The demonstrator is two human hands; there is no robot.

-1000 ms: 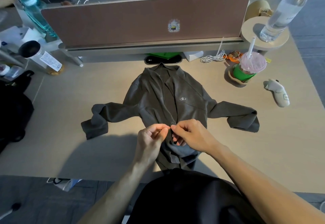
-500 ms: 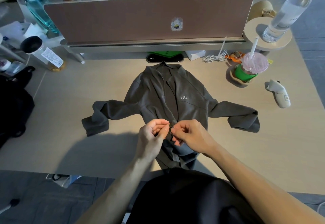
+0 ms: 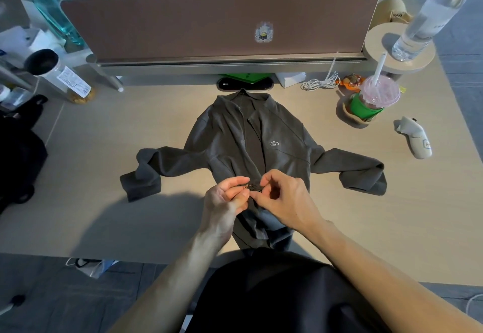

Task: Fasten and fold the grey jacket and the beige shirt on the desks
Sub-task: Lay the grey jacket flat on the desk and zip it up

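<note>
Jacket status: grey jacket [image 3: 227, 144] lies face up on the surface [image 3: 130, 228], straight out from the middle of the brown divider [image 3: 183, 24]. The collar almost reaches the divider's base and the hem is at the end farthest from it. The hem hangs over the surface edge on the side away from the divider. Sleeves are spread along the divider's length, one toward each end, both bent back at the cuff. The front is open from the collar down to the hands, with a small white logo on the chest panel.

Both hands are on the jacket's lower front, on the far-from-divider side of the logo, and meet at the centre opening.
- left hand [image 3: 222, 204]: thumb and forefinger pinch the small dark zip [image 3: 252, 187], other fingers curled.
- right hand [image 3: 285, 202]: thumb and forefinger pinch the same zip from the other side, fingertips nearly touching the left hand's.
- The jacket body runs from the hands toward the divider, and the hem bunches under the wrists.

Can't tell if the two zip halves are engaged. They're too small and partly covered by fingers.

Other things, by divider:
- right end: round stand [image 3: 407, 63] with a clear bottle [image 3: 423, 21] on it. Just in front of that are a pink-lidded cup [image 3: 376, 97] in a green sleeve and a white cable [image 3: 318, 83].
- left end: teal bottle [image 3: 55, 13], and a labelled jar [image 3: 60, 79] lying tilted.
- on its face: small sticker [image 3: 264, 32].
</note>
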